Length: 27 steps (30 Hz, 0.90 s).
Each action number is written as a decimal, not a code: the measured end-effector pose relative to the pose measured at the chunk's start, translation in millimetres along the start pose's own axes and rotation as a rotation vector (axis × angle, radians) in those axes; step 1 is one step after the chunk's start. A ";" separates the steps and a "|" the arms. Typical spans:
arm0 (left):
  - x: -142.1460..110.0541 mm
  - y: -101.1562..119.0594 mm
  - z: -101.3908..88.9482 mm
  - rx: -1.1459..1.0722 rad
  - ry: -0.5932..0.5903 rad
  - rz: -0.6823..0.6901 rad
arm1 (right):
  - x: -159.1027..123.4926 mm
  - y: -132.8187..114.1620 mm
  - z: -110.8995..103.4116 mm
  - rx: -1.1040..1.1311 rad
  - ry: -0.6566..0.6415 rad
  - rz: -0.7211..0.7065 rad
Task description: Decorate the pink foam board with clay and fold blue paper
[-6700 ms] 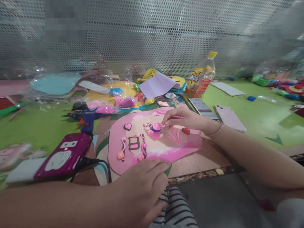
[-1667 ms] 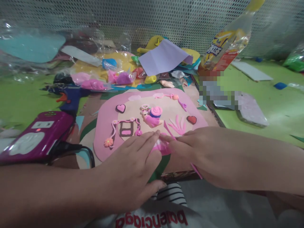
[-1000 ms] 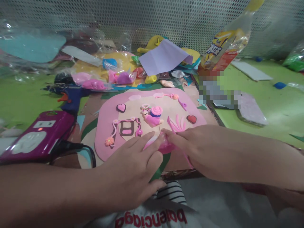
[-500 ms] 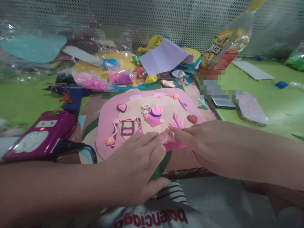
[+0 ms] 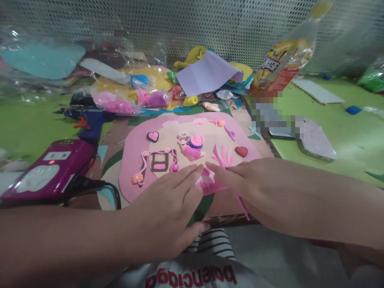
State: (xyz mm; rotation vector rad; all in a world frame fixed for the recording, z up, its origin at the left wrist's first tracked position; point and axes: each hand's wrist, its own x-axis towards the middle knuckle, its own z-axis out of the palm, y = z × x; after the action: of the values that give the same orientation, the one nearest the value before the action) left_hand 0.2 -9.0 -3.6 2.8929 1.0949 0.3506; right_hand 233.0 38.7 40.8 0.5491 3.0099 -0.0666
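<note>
The right hand [image 5: 240, 180] is now working low on the pink board [image 5: 133, 138], having been reaching up beside the clay snail [image 5: 195, 148] in the earliest view. The board is lying flat in the middle of the patterned cardboard [image 5: 222, 208], and the snail is sitting near its centre. The right hand is holding a thin pink tool [image 5: 242, 207] among its bent fingers, with the shaft showing on both sides of the hand; how tightly it is pressing cannot be told. The left hand [image 5: 168, 204] is staying by the board's near edge, its fingers lying long and close together and its thumb spreading well away from them in a loose, open shape. Both hands' fingertips are nearly meeting above the bright pink patch [image 5: 211, 186], closer together than half a second ago. Whether they are pinching or touching clay there cannot be told. With the right arm lowered, the orange flower [image 5: 221, 123] on the upper right of the board is now showing. The pink leaf spray [image 5: 229, 158] is lying just beyond the right hand, and the red heart [image 5: 241, 151] is resting to the right of it.
</note>
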 end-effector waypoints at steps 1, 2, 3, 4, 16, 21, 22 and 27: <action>0.0 0.0 -0.3 0.009 0.006 0.006 | 0.6 0.7 -0.8 0.008 -0.012 -0.002; 0.1 0.0 -0.5 0.015 0.011 0.014 | 1.2 1.2 -1.1 0.020 -0.033 -0.010; 0.2 -0.2 -0.7 0.018 0.009 0.020 | 1.6 1.6 -0.9 0.034 -0.058 -0.017; 0.2 -0.4 -0.9 0.016 0.000 0.024 | 1.7 2.0 -0.3 0.044 -0.073 -0.014; -4.3 3.0 1.4 -0.030 0.003 0.059 | 0.4 2.2 7.4 -0.026 -0.029 -0.020; -4.0 2.0 2.2 -0.012 0.022 0.049 | -3.9 0.8 13.0 -0.075 0.000 -0.007; -4.3 1.9 3.0 -0.011 0.026 0.057 | -3.9 0.4 13.0 -0.087 0.007 -0.009; -5.0 2.2 6.6 0.006 0.034 0.052 | 0.5 -4.8 5.9 -0.062 -0.015 -0.006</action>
State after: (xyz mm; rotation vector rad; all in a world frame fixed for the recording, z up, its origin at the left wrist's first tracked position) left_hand -0.5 -13.5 -10.7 2.9360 1.0285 0.4000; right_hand 231.3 34.0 35.0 0.5306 2.9880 0.0229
